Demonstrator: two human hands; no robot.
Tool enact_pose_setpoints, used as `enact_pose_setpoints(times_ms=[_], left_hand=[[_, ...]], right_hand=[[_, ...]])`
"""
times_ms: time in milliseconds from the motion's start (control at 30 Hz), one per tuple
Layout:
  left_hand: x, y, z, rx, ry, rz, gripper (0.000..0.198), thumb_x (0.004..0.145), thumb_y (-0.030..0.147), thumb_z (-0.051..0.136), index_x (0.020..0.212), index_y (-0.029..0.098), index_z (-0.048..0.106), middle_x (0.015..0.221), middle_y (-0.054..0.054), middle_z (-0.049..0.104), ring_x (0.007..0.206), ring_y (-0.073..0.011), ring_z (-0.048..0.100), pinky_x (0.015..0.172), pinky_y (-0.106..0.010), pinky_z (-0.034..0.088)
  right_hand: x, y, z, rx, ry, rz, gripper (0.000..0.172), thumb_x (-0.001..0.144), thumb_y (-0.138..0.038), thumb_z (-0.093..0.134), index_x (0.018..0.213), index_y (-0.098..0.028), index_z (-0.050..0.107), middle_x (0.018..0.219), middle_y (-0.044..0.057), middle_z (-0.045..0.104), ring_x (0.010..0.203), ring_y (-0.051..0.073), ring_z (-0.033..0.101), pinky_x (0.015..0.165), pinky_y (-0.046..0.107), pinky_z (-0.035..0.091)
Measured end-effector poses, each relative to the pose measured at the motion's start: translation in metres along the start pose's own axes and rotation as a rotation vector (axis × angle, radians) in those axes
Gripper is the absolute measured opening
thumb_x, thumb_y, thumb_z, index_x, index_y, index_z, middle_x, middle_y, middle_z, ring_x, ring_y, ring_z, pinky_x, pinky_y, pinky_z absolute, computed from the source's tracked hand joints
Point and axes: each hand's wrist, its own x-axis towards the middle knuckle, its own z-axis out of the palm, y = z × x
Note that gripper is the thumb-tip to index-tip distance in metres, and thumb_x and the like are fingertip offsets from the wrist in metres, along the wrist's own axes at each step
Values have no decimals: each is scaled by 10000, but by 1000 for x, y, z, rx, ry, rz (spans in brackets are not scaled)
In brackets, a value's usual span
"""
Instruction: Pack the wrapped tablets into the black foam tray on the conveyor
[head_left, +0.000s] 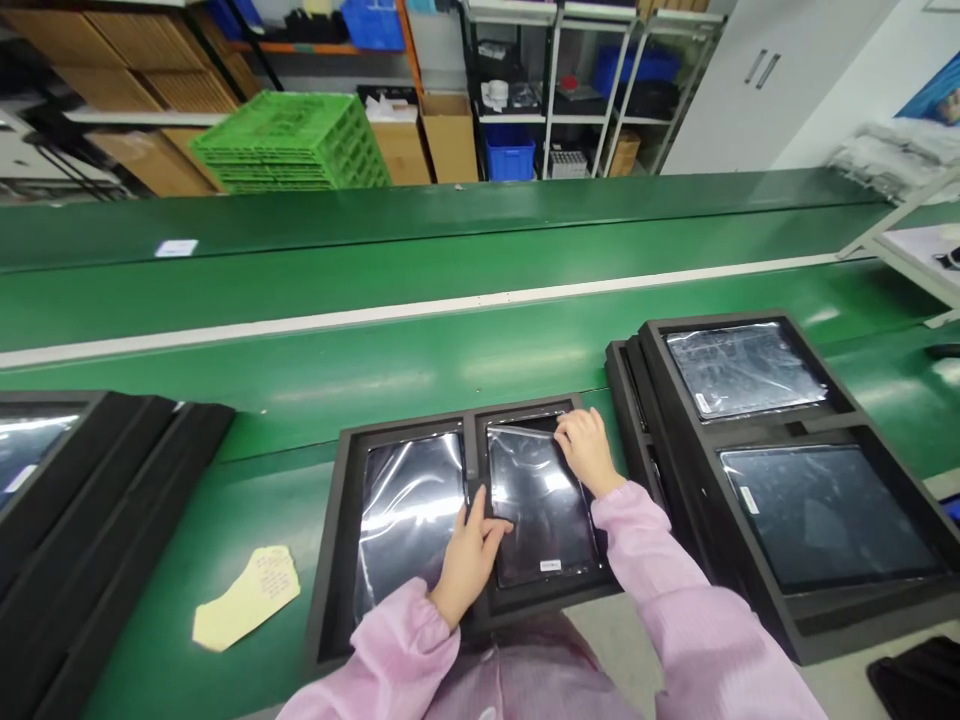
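Left hand [469, 555] rests flat, fingers spread open, on the lower left edge of a bagged tablet [541, 500], thumb over the divider of the black foam tray [337, 540]. Right hand [586, 447] sits at the tablet's upper right corner, fingers curled onto the clear plastic bag there; whether it pinches the bag or only presses it I cannot tell. The tablet lies in the tray's right compartment, screen up, small white label near its bottom edge. A second bagged tablet [409, 515] fills the left compartment, just beside the first. Tray sits on the green bench [450, 360], near its front edge. Pink sleeves [660, 580] cover both arms. To the right, a stack of foam trays [825, 600], the top one holding two more bagged tablets. To the left, more black trays [97, 500] and a yellowish paper scrap [247, 598] on the bench. Behind the bench: green crates [289, 140], cardboard boxes [450, 135], metal shelves [555, 90].
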Motion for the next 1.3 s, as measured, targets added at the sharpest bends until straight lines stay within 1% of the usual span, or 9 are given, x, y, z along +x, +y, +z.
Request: enact_pose_setpoints(times_ms=[100, 233, 333, 467, 567, 700, 967, 1133, 1300], left_hand=[[3, 4, -1, -225, 37, -152, 752, 830, 295, 437, 1417, 160, -13, 1028, -72, 693, 952, -181, 640, 976, -432, 395], [-2, -3, -9, -181, -117, -42, 285, 788, 298, 478, 1029, 219, 607, 975, -49, 714, 989, -210, 629, 1123, -486, 47], [-5, -13, -16, -155, -199, 8, 203, 791, 286, 457, 699, 217, 625, 909, -37, 725, 989, -232, 628, 1113, -506, -55], [-2, -22, -15, -205, -165, 5, 396, 807, 276, 426, 1193, 196, 459, 1041, -101, 683, 1027, -217, 610, 1073, -512, 244], [6, -20, -9, -209, -112, 11, 708, 840, 271, 372, 1405, 143, -35, 1104, -140, 646, 1057, -182, 593, 978, -437, 405], [21, -16, -7, 4, -26, 158, 734, 854, 187, 322, 1391, 148, -176, 1231, -136, 573, 1186, -157, 494, 1065, -451, 289], [35, -15, -23, 321, -184, 260, 801, 652, -39, 253, 1418, 136, 97, 1292, -80, 540, 1293, -125, 357, 1121, -455, 172], [28, -3, -27, 367, -238, 264, 715, 614, -47, 264, 1265, 171, 463, 1275, -66, 555, 1264, -148, 406, 1071, -438, 295], [-10, 7, -13, 478, -277, 384, 467, 591, -32, 380, 827, 218, 697, 1280, -68, 550, 1281, -282, 374, 1045, -637, 120]], right_hand=[[-48, -18, -24, 149, -186, -101, 177, 873, -94, 505, 730, -187, 552, 780, 3, 640, 790, 170, 593, 1010, 449, 302], [-110, -18, -56, 518, -511, -173, 119, 912, -167, 462, 823, -203, 532, 661, -51, 655, 589, 111, 614, 607, 211, 503], [-132, -1, -58, 508, -288, -66, 251, 910, -101, 308, 994, -178, 532, 876, 65, 678, 857, 194, 626, 780, 365, 499], [-141, 11, -40, 72, -221, -219, 447, 710, -29, 446, 1115, -185, 549, 1210, 91, 555, 1241, 312, 345, 1035, 594, 185], [-141, 4, -26, 18, -234, -181, 467, 712, -76, 537, 1172, -152, 515, 1086, 120, 595, 1115, 306, 459, 1028, 564, 218], [-127, -10, -10, 77, -150, -38, 385, 828, -63, 454, 1204, -119, 518, 748, 86, 617, 737, 247, 572, 831, 473, 401], [-42, -18, 4, 690, -88, 382, 292, 876, -246, 397, 1116, -127, 514, 746, 45, 670, 636, 161, 645, 539, 228, 472], [-29, -6, -19, 530, -35, 545, 397, 947, -426, 266, 1054, -140, 520, 722, 61, 660, 565, 173, 648, 498, 239, 463], [-47, -28, -15, 130, -46, 635, 244, 849, -311, 558, 965, -96, 566, 822, 202, 656, 834, 325, 641, 746, 413, 461]])
